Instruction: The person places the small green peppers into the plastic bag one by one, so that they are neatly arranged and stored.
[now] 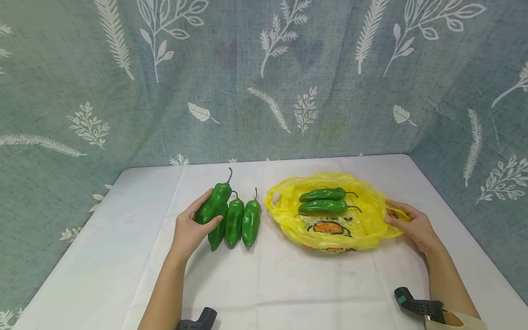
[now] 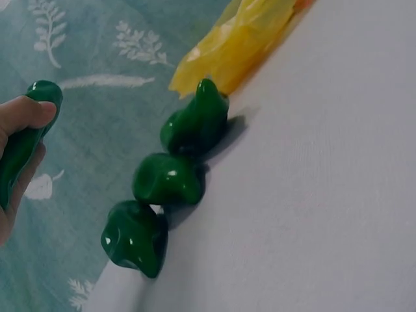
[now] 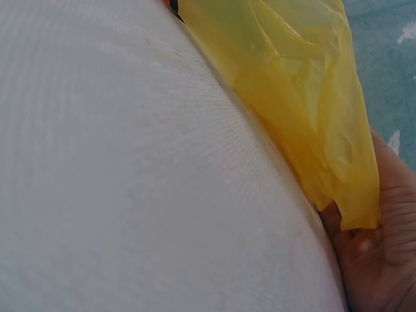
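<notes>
Glossy green elongated pepper [image 1: 212,204]: in the left hand [image 1: 189,231], left of the crumpled yellow plastic bag [image 1: 365,231].
Three similar green peppers [image 1: 233,224]: side by side on the white-covered bench [image 1: 288,284], left of the bag.
Left hand: thumb and fingers curl round the pepper.
Right hand [image 1: 416,227]: pinches the bag's right-end handle [image 3: 357,195].
Slip risk: smooth skin could slide if the grip loosens.
Bag risk: tugging could roll the two peppers inside [image 1: 323,206].
Stem [image 1: 229,175]: points away, leaning bagward; long axis slants likewise.
</notes>
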Tool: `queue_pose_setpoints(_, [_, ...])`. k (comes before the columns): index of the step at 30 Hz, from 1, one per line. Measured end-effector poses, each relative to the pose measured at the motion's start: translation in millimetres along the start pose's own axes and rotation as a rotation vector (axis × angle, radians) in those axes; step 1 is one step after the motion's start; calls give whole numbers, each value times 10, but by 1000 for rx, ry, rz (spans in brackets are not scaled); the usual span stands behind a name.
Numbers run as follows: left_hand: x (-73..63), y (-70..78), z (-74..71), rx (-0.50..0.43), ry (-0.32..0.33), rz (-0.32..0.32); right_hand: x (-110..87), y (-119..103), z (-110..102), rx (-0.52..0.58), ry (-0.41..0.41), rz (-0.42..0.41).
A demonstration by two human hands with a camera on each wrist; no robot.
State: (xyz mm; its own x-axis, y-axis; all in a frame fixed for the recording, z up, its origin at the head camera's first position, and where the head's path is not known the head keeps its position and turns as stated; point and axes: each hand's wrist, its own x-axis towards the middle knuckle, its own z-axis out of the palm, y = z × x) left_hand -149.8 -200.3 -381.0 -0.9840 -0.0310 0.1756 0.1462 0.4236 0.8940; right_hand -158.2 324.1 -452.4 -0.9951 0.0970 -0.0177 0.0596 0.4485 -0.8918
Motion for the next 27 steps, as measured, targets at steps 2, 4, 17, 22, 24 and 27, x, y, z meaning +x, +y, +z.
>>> queue_pose_setpoints(2, [2, 22, 26, -6, -26, 17, -2, 3, -4, -1, 4, 0])
queue_pose_setpoints(4, [12, 31, 56, -18, -50, 31, -2, 6, -5, -2, 6, 2])
queue_pose_setpoints(17, [211, 87, 350, -2, -172, 76, 9, 6, 0, 14, 12, 0])
queue_pose_setpoints(22, [266, 126, 432, 25, -216, 97, 3, 8, -1, 18, 9, -11])
queue_pose_setpoints(24, [287, 139, 465, 30, -228, 95, 3, 4, -4, 6, 6, -15])
queue_pose_setpoints(27, [321, 146, 527, 28, -242, 70, 9, 0, -7, 14, -2, -14])
